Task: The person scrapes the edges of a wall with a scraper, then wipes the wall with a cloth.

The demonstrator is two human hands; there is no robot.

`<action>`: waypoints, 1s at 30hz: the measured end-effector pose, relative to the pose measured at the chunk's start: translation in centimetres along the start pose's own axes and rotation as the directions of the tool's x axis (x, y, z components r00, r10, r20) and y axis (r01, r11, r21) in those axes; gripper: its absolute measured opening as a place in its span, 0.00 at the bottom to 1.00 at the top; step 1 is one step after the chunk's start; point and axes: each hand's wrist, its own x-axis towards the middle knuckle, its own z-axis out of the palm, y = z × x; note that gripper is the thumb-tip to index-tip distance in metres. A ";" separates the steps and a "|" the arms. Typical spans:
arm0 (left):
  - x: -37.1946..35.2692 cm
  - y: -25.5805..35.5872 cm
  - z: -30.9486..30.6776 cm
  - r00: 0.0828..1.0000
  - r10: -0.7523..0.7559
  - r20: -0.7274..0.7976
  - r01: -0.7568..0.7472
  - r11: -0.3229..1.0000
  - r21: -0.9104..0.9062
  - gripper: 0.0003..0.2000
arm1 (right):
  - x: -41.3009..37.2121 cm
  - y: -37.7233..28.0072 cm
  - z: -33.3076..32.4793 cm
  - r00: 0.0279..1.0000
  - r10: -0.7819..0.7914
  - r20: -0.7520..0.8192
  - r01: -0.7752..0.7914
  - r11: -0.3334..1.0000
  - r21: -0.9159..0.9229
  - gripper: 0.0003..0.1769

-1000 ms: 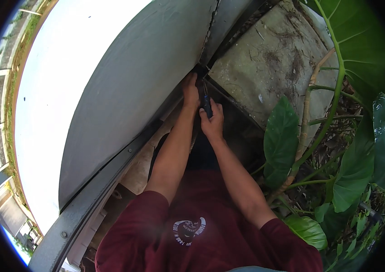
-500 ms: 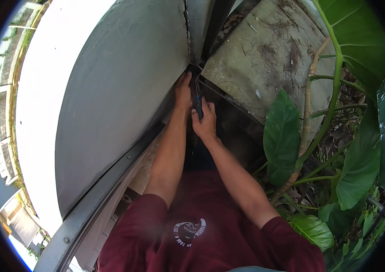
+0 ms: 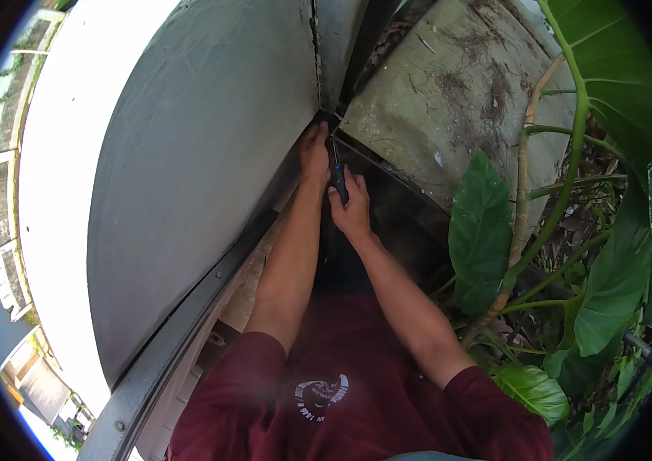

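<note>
My right hand (image 3: 353,209) is closed around a screwdriver (image 3: 337,178) with a dark blue-black handle. Its thin shaft points up into the dark corner where the grey metal panel (image 3: 210,154) meets the frame. My left hand (image 3: 314,154) rests against the edge of that panel right beside the screwdriver's tip, fingers pressed to the metal. What the tip touches is hidden in shadow. Both forearms reach forward from dark red sleeves.
A dark metal frame rail (image 3: 187,323) with bolts runs diagonally down to the left. A dirty concrete slab (image 3: 456,100) lies beyond the hands. Large green leaves (image 3: 479,230) and stalks crowd the right side. Bright sky and buildings fill the far left.
The view has shifted slightly; both hands stay at the same corner. My right hand has slid a little along the screwdriver and the tool stands slightly more upright.
</note>
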 end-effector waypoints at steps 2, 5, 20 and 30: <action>-0.4 0.1 0.4 0.996 0.045 -0.073 -0.040 0.997 0.066 0.13 | 0.0 0.2 0.1 0.999 0.040 0.021 -0.039 0.999 -0.005 0.28; 0.9 -0.9 0.2 0.990 0.069 -0.120 -0.060 0.995 0.077 0.11 | 0.3 0.3 0.5 0.997 0.072 0.033 -0.071 0.997 -0.040 0.29; 0.9 -1.5 -0.4 0.990 -0.034 0.133 0.080 0.931 -0.355 0.26 | 0.2 0.2 -1.3 0.997 0.027 0.073 -0.026 0.999 -0.026 0.32; -0.3 -1.0 -0.8 0.986 0.165 0.022 -0.166 0.966 0.196 0.29 | 0.4 2.0 -2.1 0.995 0.017 0.102 -0.012 0.999 -0.052 0.31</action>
